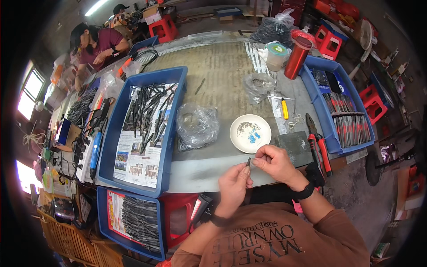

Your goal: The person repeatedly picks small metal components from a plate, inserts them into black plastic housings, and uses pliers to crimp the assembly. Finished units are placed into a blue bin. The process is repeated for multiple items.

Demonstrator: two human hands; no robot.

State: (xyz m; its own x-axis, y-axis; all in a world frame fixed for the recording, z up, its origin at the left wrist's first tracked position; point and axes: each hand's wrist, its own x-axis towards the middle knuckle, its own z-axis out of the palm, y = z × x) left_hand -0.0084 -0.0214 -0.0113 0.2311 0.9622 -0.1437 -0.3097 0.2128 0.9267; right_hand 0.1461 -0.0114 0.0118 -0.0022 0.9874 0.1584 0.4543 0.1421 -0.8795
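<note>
Two hands (255, 171) pinch one small dark part (248, 163)

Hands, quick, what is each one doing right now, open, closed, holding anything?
Left hand: closed, pinching a small dark metal piece at the fingertips.
Right hand: closed, fingertips pinched on the same small piece from the other side.
</note>
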